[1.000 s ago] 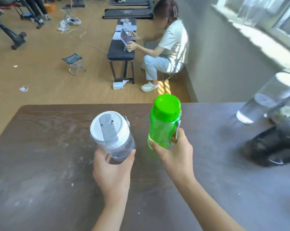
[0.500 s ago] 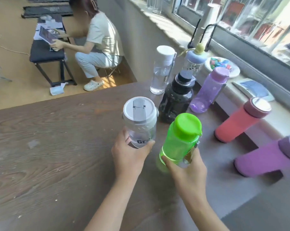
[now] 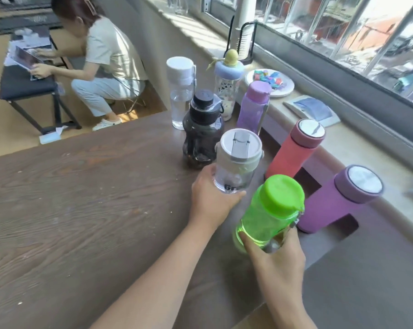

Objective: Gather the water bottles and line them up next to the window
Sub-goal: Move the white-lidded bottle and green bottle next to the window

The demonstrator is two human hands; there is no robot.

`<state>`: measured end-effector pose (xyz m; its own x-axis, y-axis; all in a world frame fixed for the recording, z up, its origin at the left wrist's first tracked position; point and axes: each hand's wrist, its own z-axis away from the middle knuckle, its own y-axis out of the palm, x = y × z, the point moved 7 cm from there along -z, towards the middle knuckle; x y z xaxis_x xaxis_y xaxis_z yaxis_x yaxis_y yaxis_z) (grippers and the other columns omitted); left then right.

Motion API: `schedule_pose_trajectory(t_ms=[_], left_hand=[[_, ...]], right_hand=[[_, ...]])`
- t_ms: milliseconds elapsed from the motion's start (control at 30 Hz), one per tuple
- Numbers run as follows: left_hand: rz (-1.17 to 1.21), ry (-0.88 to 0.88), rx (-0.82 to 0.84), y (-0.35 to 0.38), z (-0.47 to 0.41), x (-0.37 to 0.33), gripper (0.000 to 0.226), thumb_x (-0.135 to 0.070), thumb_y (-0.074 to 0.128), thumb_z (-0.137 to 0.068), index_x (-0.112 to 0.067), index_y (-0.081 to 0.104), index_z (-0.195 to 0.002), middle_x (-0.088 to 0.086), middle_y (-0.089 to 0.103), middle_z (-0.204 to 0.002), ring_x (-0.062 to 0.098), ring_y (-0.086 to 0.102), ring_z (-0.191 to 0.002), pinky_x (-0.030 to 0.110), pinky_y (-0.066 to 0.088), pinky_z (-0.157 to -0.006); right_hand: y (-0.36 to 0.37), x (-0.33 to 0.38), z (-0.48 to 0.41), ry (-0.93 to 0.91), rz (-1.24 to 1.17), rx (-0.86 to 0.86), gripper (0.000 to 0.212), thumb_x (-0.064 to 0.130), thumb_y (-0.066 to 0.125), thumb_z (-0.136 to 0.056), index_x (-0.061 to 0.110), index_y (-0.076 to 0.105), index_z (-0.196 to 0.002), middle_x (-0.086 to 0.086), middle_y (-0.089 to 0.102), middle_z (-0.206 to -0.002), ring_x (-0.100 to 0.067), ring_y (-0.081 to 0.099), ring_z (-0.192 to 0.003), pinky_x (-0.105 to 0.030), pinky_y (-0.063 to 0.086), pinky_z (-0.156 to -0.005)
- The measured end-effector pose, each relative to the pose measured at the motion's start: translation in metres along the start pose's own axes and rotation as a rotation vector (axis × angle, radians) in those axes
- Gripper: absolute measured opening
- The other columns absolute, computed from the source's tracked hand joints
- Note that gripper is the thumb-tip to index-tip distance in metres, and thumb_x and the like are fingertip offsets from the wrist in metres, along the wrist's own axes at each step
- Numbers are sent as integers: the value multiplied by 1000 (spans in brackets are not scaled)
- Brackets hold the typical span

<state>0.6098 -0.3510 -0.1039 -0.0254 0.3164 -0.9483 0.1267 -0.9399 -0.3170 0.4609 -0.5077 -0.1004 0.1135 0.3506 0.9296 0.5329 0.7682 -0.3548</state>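
Note:
My left hand (image 3: 210,200) grips a clear bottle with a white flip lid (image 3: 236,160), held just in front of a dark smoky bottle (image 3: 201,131). My right hand (image 3: 276,257) holds a bright green bottle (image 3: 270,212) by its base, close to a purple flask (image 3: 338,200). Along the window side of the wooden table (image 3: 82,198) stand a red flask (image 3: 294,148), a lilac bottle (image 3: 252,108), a tall clear bottle with white cap (image 3: 180,91) and a bottle with a blue ring lid (image 3: 226,86).
The window sill (image 3: 357,143) carries a plate of coloured bits (image 3: 269,81), a booklet (image 3: 312,110) and a cup holder rack (image 3: 244,36). A person (image 3: 105,58) sits at a dark bench (image 3: 22,84) beyond the table's far edge.
Both hands have carried their bottles toward the window side, nearer the standing bottles. The view has turned further toward the window.

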Motion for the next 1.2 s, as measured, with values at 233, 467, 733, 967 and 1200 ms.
schedule_pose_trajectory(t_ms=[233, 467, 733, 967, 1200], left_hand=[[-59, -3, 7, 15, 6, -8, 62, -23, 103, -57, -18, 73, -112, 4, 82, -112, 20, 77, -105, 38, 61, -93], [-103, 3, 23, 21, 9, -7, 73, -23, 101, -59, -17, 69, -125, 2, 77, -124, 20, 72, -115, 29, 54, -94], [-67, 28, 75, 21, 12, -5, 81, -19, 99, -63, -21, 64, -135, -1, 76, -131, 19, 70, -122, 30, 54, -102], [47, -17, 89, 0, 22, 18, 102, -11, 99, -68, -13, 50, -157, 8, 57, -159, 16, 55, -146, 35, 43, -124], [68, -28, -90, -82, 41, 45, 64, -6, 93, -79, -15, 70, -138, 7, 75, -134, 11, 72, -124, 15, 56, -102]], right_hand=[[-14, -17, -9, 52, 1, -2, 48, 31, 94, -69, 46, 59, -99, 27, 71, -97, 7, 67, -84, -2, 44, -63], [-16, -19, -9, 66, -20, 22, 46, 37, 91, -72, 40, 60, -106, 27, 68, -103, 8, 66, -91, -3, 45, -67], [-14, -22, -8, 73, -15, 32, 56, 36, 93, -72, 58, 54, -105, 25, 69, -105, 9, 64, -96, -5, 43, -69], [-18, -33, 9, 146, -10, -80, 67, 33, 97, -68, 31, 58, -122, 13, 62, -116, 3, 62, -102, -22, 44, -81], [5, -27, 56, 47, 109, -224, 52, 11, 98, -64, 28, 61, -97, -3, 65, -85, -28, 57, -64, -9, 42, -69]])
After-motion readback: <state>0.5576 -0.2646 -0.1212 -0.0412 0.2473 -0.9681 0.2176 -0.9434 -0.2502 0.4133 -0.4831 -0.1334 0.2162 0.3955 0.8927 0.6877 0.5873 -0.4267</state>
